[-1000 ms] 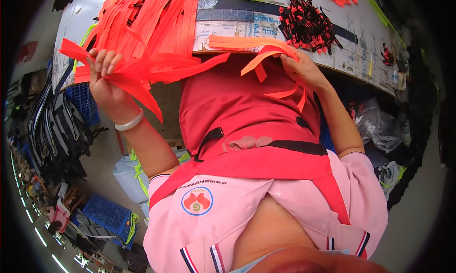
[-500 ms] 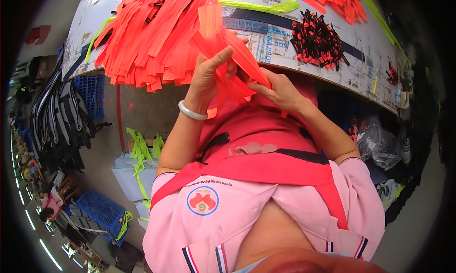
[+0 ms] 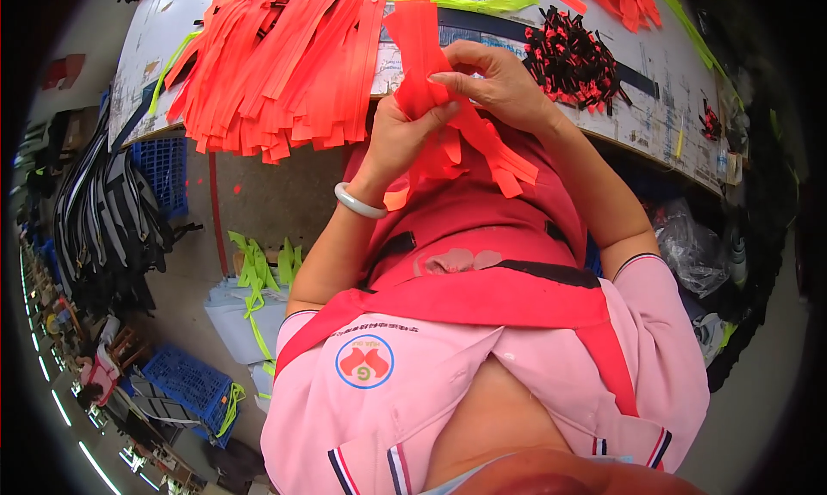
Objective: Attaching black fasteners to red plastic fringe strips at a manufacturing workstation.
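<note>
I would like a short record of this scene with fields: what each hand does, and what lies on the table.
left hand: closed around a bundle of orange strips, white bangle on the wrist
right hand: fingers pinch the same bundle from the other side
table: large heap of orange strips, pile of small black and red pieces, yellow-green strips
clothing: red apron over a pink shirt
</note>
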### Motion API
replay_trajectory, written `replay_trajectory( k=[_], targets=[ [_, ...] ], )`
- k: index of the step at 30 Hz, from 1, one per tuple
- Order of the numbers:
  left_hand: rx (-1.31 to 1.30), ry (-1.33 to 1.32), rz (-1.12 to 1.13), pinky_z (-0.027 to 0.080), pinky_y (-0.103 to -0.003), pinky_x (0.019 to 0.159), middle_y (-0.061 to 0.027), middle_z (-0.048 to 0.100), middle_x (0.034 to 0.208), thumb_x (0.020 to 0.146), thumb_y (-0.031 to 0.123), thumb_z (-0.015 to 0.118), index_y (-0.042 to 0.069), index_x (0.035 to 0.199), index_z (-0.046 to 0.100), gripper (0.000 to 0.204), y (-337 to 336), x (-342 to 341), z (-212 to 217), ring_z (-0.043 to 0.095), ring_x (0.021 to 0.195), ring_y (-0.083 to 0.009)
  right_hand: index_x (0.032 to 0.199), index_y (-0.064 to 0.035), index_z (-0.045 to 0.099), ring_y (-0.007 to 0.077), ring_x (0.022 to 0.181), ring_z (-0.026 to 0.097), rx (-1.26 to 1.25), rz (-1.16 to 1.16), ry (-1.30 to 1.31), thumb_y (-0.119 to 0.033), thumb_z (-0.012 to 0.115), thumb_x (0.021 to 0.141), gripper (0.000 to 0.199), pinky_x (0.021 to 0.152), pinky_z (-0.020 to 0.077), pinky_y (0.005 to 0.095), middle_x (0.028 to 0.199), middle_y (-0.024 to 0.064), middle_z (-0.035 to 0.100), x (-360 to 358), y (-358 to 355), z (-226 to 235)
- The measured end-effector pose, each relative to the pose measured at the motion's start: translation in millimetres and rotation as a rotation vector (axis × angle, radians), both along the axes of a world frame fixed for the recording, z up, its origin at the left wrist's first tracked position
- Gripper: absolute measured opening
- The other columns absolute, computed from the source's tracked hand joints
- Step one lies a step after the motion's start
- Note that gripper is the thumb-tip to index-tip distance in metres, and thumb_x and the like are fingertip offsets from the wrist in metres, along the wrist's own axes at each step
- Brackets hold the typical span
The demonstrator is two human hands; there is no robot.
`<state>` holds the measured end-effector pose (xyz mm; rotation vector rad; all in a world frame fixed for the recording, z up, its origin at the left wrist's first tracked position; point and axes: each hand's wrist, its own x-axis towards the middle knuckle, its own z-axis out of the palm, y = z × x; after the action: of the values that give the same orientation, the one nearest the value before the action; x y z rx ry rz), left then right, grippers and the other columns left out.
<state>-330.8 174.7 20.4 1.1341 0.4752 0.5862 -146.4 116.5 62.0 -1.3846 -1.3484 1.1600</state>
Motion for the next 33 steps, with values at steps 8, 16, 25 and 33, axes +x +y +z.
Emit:
replay_trajectory(
  k=[8, 16, 25, 33],
  targets=[
    [-0.199, 0.108, 0.089, 0.047, -0.024, 0.055, -0.003, 0.066, 0.073, 0.096, 0.015, 0.069, 0.004, 0.091, 0.068, 0.013, 12.6, -15.5, 9.9, 0.058, 0.059, -0.0097, 0.103, -0.0001, 0.063, 0.0049, 0.085, 0.056, -0.013, -0.101, 0.14, -0.018, 0.06, 0.102, 0.018, 0.079, 0.0472, 0.023, 0.09, -0.0027, 0.062, -0.2, -17.3, -14.3],
    [-0.282, -0.023, -0.036, 0.043, -0.027, 0.055, -0.0037, 0.059, 0.069, 0.099, 0.017, 0.064, 0.003, 0.098, 0.062, 0.015, 10.9, -16.0, -1.0, 0.055, 0.059, -0.0128, 0.113, -0.0025, 0.061, 0.0174, 0.089, 0.065, 0.272, -0.043, -0.204, -0.014, 0.063, 0.098, 0.019, 0.091, 0.0505, 0.031, 0.097, 0.008, 0.068, -23.3, -30.5, -29.2],
    [-0.109, 0.012, 0.001, 0.047, -0.024, 0.06, -0.0071, 0.071, 0.087, 0.1, 0.013, 0.062, 0.0, 0.111, 0.066, 0.017, 7.4, -13.0, 5.8, 0.057, 0.066, -0.009, 0.096, -0.0048, 0.067, 0.0048, 0.053, 0.043, -0.149, -0.388, 0.334, -0.032, 0.066, 0.098, 0.027, 0.052, 0.0375, 0.0231, 0.061, -0.0048, 0.046, -2.3, -24.9, -29.1],
    [-0.056, 0.05, -0.184, 0.052, -0.028, 0.086, -0.0092, 0.072, 0.105, 0.098, 0.013, 0.065, -0.003, 0.113, 0.068, 0.022, -7.6, -11.6, -6.6, 0.066, 0.095, -0.0132, 0.083, -0.01, 0.062, 0.0052, 0.05, 0.037, -0.235, -0.318, 0.508, -0.029, 0.074, 0.093, 0.024, 0.05, 0.0326, 0.0253, 0.058, -0.006, 0.042, -15.4, -15.2, -4.9]
  ],
)
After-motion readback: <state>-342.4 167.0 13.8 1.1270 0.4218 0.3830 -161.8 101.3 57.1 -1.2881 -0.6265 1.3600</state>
